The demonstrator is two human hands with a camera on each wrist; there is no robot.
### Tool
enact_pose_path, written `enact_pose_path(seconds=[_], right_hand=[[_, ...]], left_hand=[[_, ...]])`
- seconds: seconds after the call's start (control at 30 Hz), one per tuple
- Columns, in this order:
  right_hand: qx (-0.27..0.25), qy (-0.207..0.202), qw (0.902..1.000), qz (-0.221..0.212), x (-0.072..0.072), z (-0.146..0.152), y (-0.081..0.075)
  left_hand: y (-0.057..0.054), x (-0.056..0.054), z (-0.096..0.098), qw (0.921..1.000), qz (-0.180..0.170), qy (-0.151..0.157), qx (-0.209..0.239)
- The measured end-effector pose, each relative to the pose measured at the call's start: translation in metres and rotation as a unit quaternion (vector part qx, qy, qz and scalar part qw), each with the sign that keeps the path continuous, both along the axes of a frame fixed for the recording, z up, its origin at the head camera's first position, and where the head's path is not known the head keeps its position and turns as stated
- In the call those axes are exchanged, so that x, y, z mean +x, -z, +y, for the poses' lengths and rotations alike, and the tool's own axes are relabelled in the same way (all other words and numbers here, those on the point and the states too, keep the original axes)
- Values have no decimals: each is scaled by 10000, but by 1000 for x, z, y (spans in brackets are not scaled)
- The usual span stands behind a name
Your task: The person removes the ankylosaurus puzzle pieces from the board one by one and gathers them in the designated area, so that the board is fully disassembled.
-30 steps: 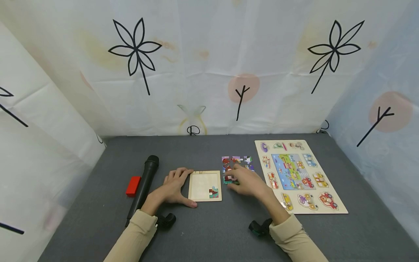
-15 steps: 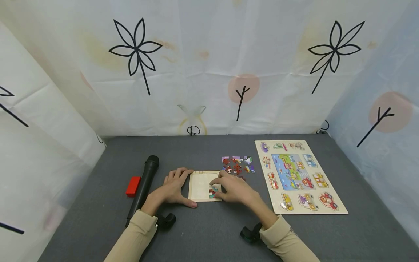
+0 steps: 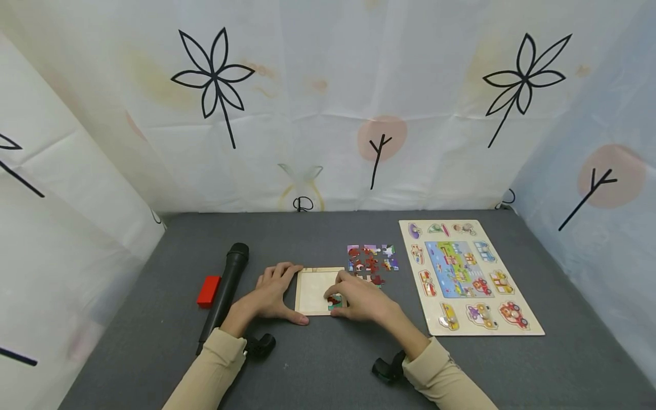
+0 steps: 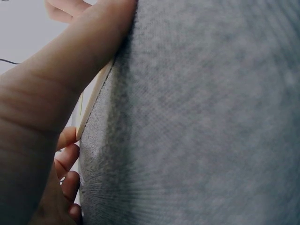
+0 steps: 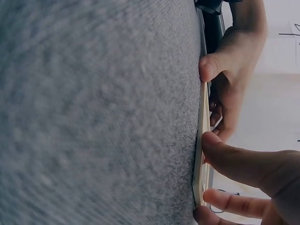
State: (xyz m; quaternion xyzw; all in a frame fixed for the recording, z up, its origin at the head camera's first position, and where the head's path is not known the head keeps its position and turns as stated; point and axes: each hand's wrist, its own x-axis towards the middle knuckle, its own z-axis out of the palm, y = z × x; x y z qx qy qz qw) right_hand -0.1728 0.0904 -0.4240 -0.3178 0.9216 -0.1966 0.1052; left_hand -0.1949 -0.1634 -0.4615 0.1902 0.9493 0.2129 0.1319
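My left hand (image 3: 273, 291) holds the left side of a small square wooden puzzle tray (image 3: 311, 289), thumb at the near corner and index finger at the far corner. Over the tray's right side, my right hand (image 3: 361, 298) pinches a puzzle piece, mostly hidden by the fingers. Part of a teal and dark red puzzle piece (image 3: 334, 303) shows in the tray's near right corner, between thumb and fingers. In the right wrist view, my right thumb (image 5: 234, 157) and fingertips are at the tray's edge (image 5: 203, 110). Several loose puzzle pieces (image 3: 371, 264) lie behind my right hand.
A large wooden board with knobbed picture pieces (image 3: 416, 273) lies on the right of the grey table (image 3: 318, 364). To the left are a black microphone (image 3: 225, 287) and a red block (image 3: 208, 291). Printed white cloth (image 3: 318, 102) surrounds the table.
My right hand has moved left from the loose pieces to the tray, then slightly lower over its near right corner. My left hand stays at the tray's left side.
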Motion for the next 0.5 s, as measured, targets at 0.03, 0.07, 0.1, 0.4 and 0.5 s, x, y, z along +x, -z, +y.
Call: enact_pose_path(seconds=[0.03,0.07,0.1,0.4,0.5], right_hand=[[-3,1,10000,0,0,0,0],[0,3,10000,9,0,0,0],[-6,-1,10000,22,0,0,1],[16,21,10000,37,2,1,0],[65,73,10000,5,2,1,0]], left_hand=[[0,0,0,10000,-7,1,-2],[0,0,0,10000,-14,2,3],[0,0,0,10000,-26,2,3],[0,0,0,10000,-27,15,10],[0,0,0,10000,-46,18,-21]])
